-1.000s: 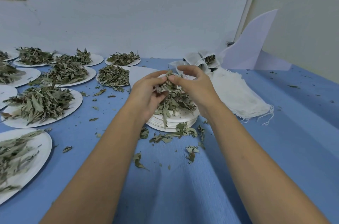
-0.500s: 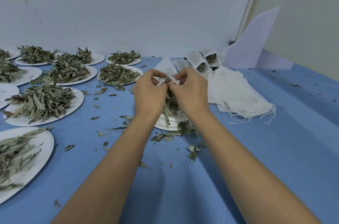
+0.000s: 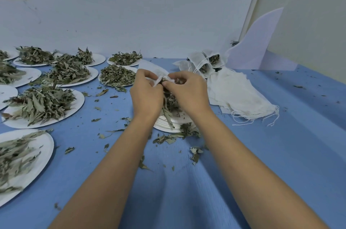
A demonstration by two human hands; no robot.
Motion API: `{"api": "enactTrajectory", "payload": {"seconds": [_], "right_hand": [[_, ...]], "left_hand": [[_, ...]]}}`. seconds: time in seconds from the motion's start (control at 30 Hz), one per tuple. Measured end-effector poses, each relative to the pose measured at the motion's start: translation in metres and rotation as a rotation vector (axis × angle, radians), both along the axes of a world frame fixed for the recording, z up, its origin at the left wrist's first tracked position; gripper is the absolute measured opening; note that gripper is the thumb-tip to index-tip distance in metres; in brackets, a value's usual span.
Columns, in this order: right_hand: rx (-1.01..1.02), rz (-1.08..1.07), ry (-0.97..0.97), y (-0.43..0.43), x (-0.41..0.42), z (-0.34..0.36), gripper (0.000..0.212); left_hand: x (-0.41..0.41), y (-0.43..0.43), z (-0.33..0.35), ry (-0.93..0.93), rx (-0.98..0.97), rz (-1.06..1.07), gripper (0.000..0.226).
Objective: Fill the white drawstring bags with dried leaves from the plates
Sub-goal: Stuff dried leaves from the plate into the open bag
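far left of the bench (image 3: 187, 191): several white plates (image 3: 79, 100) set close together in rows, most carrying heaps of dried leaves (image 3: 41, 103). the nearest plate, at the lower left edge, holds a thinner layer. one plate of finer leaf material (image 3: 118, 76) lies just left of the hands. loose leaf fragments (image 3: 172, 137) are scattered over the blue surface between the plates and the forearms.

centre: the left hand (image 3: 147, 95) is raised above a stack of plates (image 3: 168, 128). its grip is narrow, thumb and fingers pinching the gathered mouth of a white drawstring bag (image 3: 167, 78). a clump of leaves (image 3: 170, 101) hangs between the two palms below the bag's mouth, and a few long leaves reach down to the top plate of the stack. how much of this clump is inside the fabric cannot be told; the hands cover most of the bag.

the right hand (image 3: 189, 93) meets the left at the same point. its grip is also narrow, fingertips pinched on the bag's mouth, touching the left hand's fingertips.

right of centre, behind the hands: a cluster of filled bags (image 3: 206, 63) stands with dark leaf showing at open mouths. just beside them, a flat pile of empty bags (image 3: 239, 93) spreads toward the near right, loose strings trailing off its edge.

far right: a white sheet (image 3: 256, 45) leans into the wall corner.
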State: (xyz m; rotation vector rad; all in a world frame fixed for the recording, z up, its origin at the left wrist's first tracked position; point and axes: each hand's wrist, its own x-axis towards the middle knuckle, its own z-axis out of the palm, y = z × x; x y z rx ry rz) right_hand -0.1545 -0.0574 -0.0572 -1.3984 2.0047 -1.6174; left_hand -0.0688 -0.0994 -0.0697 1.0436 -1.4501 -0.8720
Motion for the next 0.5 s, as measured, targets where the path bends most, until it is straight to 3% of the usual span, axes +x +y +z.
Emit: {"api": "enactTrajectory", "payload": {"seconds": [0.1,0.27,0.5], "right_hand": [[0.037,0.075,-0.192,0.0016,-0.0006,0.0064,0.028],[0.013,0.022,-0.176,0.0026,-0.0047,0.0061,0.039],[-0.236,0.01,-0.242,0.0036,-0.0036,0.0113,0.029]], "left_hand": [[0.0031,-0.0036,0.0001,0.069,0.038,0.025,0.017],[0.0036,-0.0056,0.0034,0.173,0.15,-0.02,0.024],[0.0027,-0.0054,0.0076,0.221,0.215,-0.056,0.013]]}}
